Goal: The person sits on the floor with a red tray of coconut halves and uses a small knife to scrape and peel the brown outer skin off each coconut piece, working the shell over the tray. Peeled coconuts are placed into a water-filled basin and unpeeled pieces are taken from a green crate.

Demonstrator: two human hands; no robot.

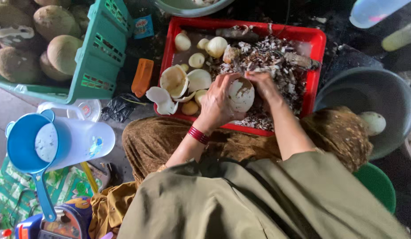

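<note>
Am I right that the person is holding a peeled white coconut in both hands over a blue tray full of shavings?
Not quite: the tray is red, not blue, as the head view shows. The left hand and right hand do hold the peeled white coconut over its shavings.

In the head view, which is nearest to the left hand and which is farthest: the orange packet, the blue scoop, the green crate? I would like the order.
Measured from the left hand, which grips the peeled coconut:
1. Orange packet, on the ground just left of the red tray.
2. Green crate, farther left and up, full of husked coconuts.
3. Blue scoop, far lower left, on the white jug.
</note>
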